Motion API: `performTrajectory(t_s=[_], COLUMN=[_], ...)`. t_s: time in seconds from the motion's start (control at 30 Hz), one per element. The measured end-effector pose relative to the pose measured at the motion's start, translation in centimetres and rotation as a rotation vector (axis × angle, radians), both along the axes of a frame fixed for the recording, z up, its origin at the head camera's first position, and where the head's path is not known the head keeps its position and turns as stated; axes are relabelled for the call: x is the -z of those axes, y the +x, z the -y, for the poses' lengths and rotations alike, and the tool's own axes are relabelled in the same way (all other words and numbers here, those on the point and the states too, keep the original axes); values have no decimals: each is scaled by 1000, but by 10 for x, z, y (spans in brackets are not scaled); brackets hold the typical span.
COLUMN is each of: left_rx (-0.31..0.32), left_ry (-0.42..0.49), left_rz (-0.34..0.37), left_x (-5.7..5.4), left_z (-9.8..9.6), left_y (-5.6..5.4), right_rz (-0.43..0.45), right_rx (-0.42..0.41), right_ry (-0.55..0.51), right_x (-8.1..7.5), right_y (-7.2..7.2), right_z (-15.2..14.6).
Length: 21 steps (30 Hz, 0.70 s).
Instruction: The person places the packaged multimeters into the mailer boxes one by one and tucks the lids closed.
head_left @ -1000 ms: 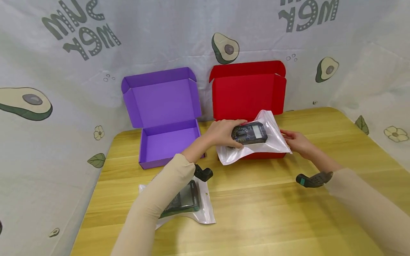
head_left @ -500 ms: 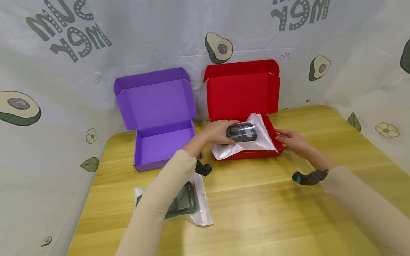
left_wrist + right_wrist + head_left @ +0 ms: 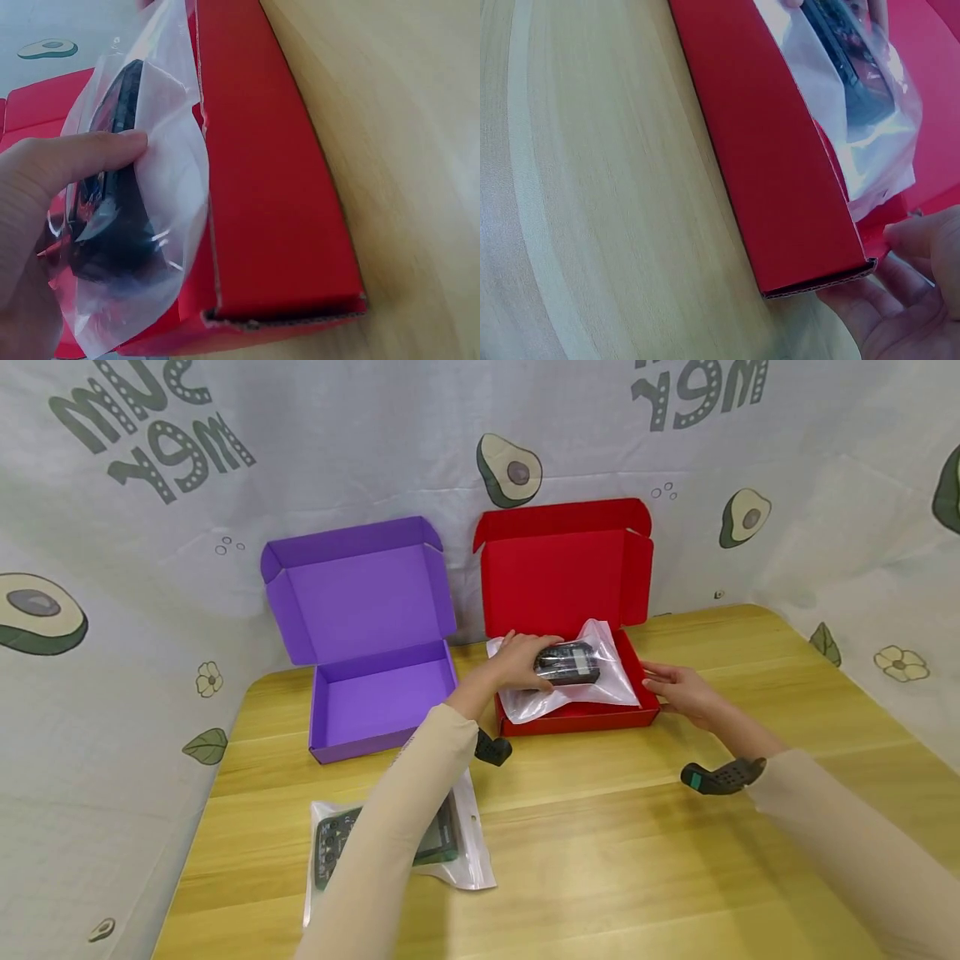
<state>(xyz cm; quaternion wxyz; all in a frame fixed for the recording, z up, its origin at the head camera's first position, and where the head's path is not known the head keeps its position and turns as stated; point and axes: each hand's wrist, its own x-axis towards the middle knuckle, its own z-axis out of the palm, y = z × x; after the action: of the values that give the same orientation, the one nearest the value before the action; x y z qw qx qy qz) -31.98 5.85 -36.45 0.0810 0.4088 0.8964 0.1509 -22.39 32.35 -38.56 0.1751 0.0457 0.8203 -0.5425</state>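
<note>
Right of centre, we see the left hand point(image 3: 517, 663) gripping a black meter point(image 3: 576, 665) inside a clear-and-white plastic pouch point(image 3: 612, 681) at the mouth of the open red cardboard box point(image 3: 581, 722), whose right edge the right hand point(image 3: 684, 693) pinches, presumably for steadiness.
</note>
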Motion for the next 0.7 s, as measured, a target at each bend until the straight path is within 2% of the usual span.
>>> performTrajectory(t_s=[0.27,0.47,0.7], left_rx=[-1,7,-29], left_ry=[-26,-64,-92], left_rz=[48,77,102], left_x=[-1,11,25], left_z=[-10,-12,-11], left_y=[-2,-4,-4], right_rz=[-25,-18,-9], right_rx=[4,16,30], right_ry=[14,21,13], right_x=[2,3,4], right_y=[-1,-1,2], right_z=[1,3,1])
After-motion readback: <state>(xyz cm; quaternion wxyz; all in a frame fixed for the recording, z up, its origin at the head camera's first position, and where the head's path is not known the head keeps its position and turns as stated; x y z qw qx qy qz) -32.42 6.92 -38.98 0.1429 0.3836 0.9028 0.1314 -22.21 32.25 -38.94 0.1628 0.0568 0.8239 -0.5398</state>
